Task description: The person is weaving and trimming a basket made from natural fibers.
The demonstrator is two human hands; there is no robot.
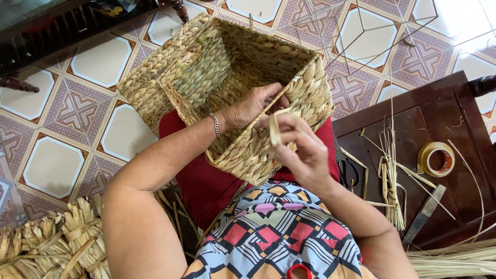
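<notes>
A person sits over a patterned tile floor (77, 111) with a square woven basket (206, 77) tipped on a red-clad lap, its mouth toward the camera. The left hand (253, 106) reaches inside the basket's near rim, fingers curled around the edge. The right hand (302, 150) pinches a flat straw strip (275, 129) between thumb and fingers, just beside the rim. At three o'clock a dark wooden table (439, 113) bears a tape roll (436, 159), loose straws (391, 175) and a knife (424, 213). At seven o'clock lies a braided bundle (62, 243), cut off by the frame. Scissors beside the right wrist are largely hidden. Dark furniture at eleven o'clock is hard to make out.
</notes>
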